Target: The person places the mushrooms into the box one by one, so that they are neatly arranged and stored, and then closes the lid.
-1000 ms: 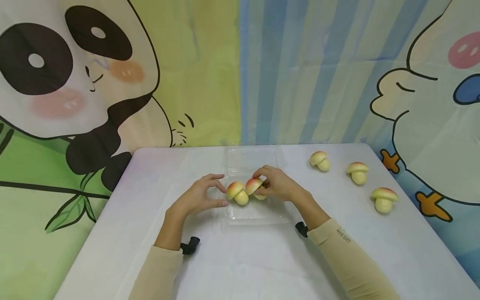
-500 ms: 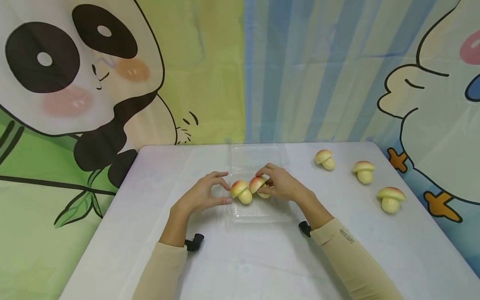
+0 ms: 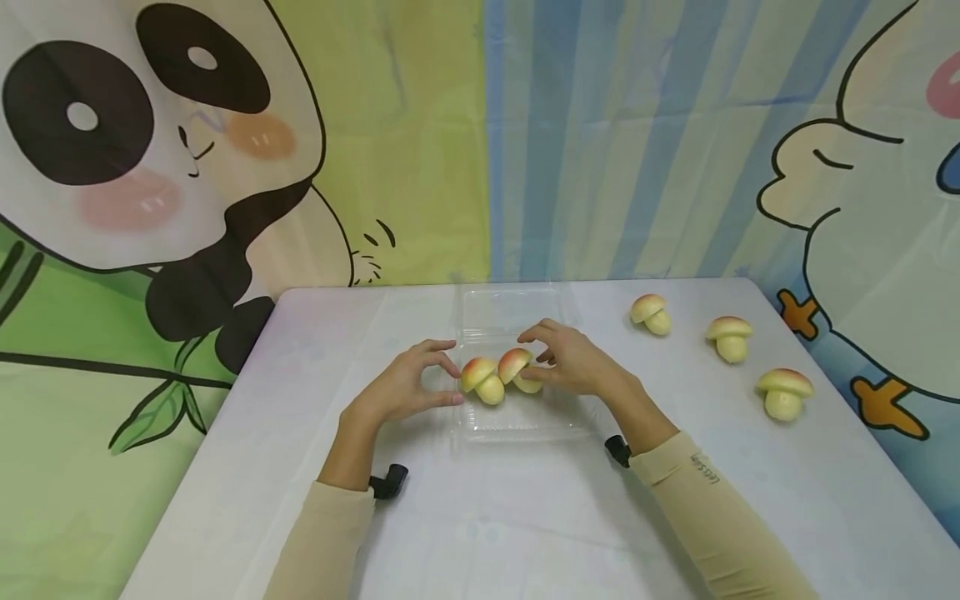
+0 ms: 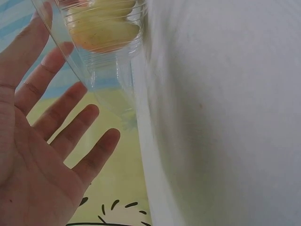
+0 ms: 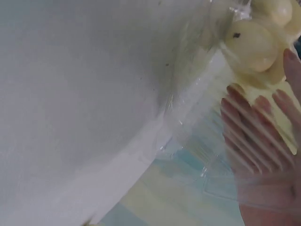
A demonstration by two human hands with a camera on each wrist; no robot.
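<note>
Two toy mushrooms with red-yellow caps and pale stems lie side by side in a clear plastic box: the left mushroom [image 3: 491, 389] and the right mushroom [image 3: 514, 364]. The clear box [image 3: 498, 432] has its lid folded back. At its left rim my left hand [image 3: 408, 383] has fingers and thumb spread, seen from the palm side in the left wrist view. My right hand [image 3: 573, 358] is over the box beside the right mushroom, its fingers parted from the cap and the thumb near the stem. In the right wrist view the box wall partly covers those fingers [image 5: 251, 129].
Three more toy mushrooms stand on the table's right side: a back mushroom [image 3: 650, 313], a middle mushroom [image 3: 730, 339] and a front mushroom [image 3: 783, 393]. The transparent lid [image 3: 510, 308] reaches toward the back edge of the white table [image 3: 480, 517]. A cartoon-printed curtain [image 3: 412, 150] hangs behind.
My right hand has let go of the right mushroom, its fingers lifting and drawing back to the right. The left hand stays at the box's left rim.
</note>
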